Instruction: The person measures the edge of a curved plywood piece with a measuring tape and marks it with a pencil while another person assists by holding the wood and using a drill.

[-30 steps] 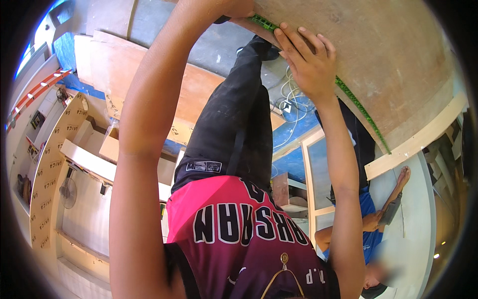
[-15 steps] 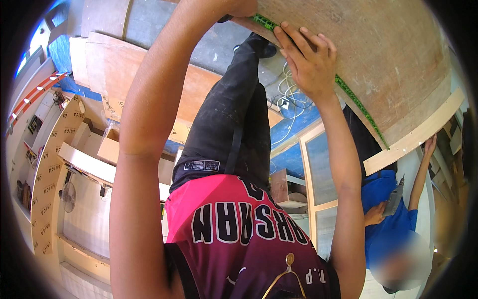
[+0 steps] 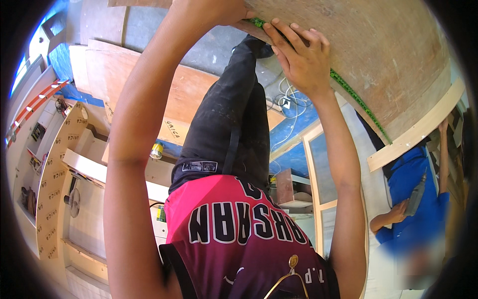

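Observation:
A brown plywood board (image 3: pixel 393 45) fills the upper right, with a green measuring tape (image 3: pixel 358 104) lying along its edge and a pale wooden strip (image 3: pixel 418 127) across its right end. My left hand (image 3: pixel 219 10) is at the tape's upper end, fingers curled and partly out of sight, so what they grip is unclear. My right hand (image 3: pixel 298 52) lies over the tape on the board, its fingers stretched out and slightly apart. Below the board are my legs in black trousers (image 3: pixel 229 114).
A co-worker in blue (image 3: pixel 408 174) at right holds a drill (image 3: pixel 416 194), other arm raised. Plywood sheets (image 3: pixel 139 84), tangled cables (image 3: pixel 285 99) and blue sheeting lie below. A wooden frame (image 3: pixel 311 169) is at centre right. At left: cabinet pieces, red ladder (image 3: pixel 35 104), fan (image 3: pixel 74 199).
The co-worker and drill have moved right, and one of their arms has reached up toward the board's right end. My hands have shifted slightly left in the picture, keeping their places on the board.

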`<move>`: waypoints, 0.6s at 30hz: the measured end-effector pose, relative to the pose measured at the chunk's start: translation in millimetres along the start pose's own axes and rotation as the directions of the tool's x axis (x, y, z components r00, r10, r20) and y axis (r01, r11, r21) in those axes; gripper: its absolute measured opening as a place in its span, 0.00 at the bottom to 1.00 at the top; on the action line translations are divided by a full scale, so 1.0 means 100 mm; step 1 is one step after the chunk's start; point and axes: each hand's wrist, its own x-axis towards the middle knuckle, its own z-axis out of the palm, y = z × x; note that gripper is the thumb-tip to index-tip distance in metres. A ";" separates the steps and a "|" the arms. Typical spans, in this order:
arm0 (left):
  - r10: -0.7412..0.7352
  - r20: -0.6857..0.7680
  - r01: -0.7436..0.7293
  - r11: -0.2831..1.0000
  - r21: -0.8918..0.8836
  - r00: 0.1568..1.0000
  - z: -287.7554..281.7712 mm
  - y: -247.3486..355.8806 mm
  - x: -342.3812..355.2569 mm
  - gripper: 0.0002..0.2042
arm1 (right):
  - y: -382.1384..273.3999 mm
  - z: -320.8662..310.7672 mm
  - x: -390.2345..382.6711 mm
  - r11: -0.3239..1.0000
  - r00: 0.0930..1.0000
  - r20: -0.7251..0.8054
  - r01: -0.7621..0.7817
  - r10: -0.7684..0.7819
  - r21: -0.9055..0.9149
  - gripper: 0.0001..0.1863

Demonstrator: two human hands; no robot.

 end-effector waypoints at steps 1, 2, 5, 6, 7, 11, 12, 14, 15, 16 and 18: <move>0.008 0.000 -0.008 1.000 0.004 1.000 0.00 0.01 -0.01 0.19 | 0.00 0.00 0.00 1.000 1.000 -0.003 -0.001 0.001 -0.004 0.28; 0.015 0.000 -0.015 1.000 0.007 1.000 0.00 0.01 -0.01 0.20 | 0.00 0.01 0.00 1.000 1.000 -0.004 -0.002 0.002 -0.009 0.28; 0.029 -0.012 -0.028 0.999 0.034 1.000 0.02 -0.01 0.00 0.21 | -0.01 0.02 -0.01 1.000 1.000 -0.002 0.002 -0.002 -0.016 0.29; 0.034 -0.022 -0.033 0.999 0.024 0.999 0.01 -0.01 -0.01 0.21 | -0.01 0.02 -0.01 1.000 1.000 0.004 0.001 0.000 -0.019 0.29; 0.039 -0.032 -0.039 0.999 0.014 0.999 -0.01 0.00 -0.04 0.21 | -0.01 0.02 -0.02 1.000 1.000 0.009 -0.001 0.001 -0.022 0.29; 0.005 -0.048 -0.004 1.000 0.012 0.999 0.06 -0.02 -0.01 0.22 | 0.00 0.03 -0.01 1.000 1.000 -0.010 0.002 -0.002 -0.009 0.29; 0.012 -0.062 -0.012 1.000 0.001 0.998 0.04 -0.01 -0.02 0.22 | 0.01 0.03 -0.02 1.000 1.000 -0.009 0.002 -0.002 -0.009 0.29; 0.026 -0.090 -0.028 0.999 -0.020 0.996 0.00 0.01 -0.07 0.22 | 0.03 0.04 -0.05 1.000 1.000 -0.010 0.001 -0.001 -0.008 0.29; 0.015 -0.079 -0.016 1.000 -0.016 0.997 0.02 0.01 -0.06 0.22 | 0.04 0.05 -0.05 1.000 1.000 -0.011 0.003 -0.003 -0.005 0.29; 0.003 -0.067 -0.004 1.000 -0.012 0.998 0.04 0.01 -0.03 0.22 | 0.04 0.05 -0.05 1.000 1.000 -0.012 0.006 -0.006 -0.003 0.29; -0.009 -0.057 0.009 1.000 -0.005 0.998 0.06 0.00 -0.01 0.22 | 0.04 0.05 -0.04 1.000 1.000 -0.022 0.014 -0.014 -0.019 0.29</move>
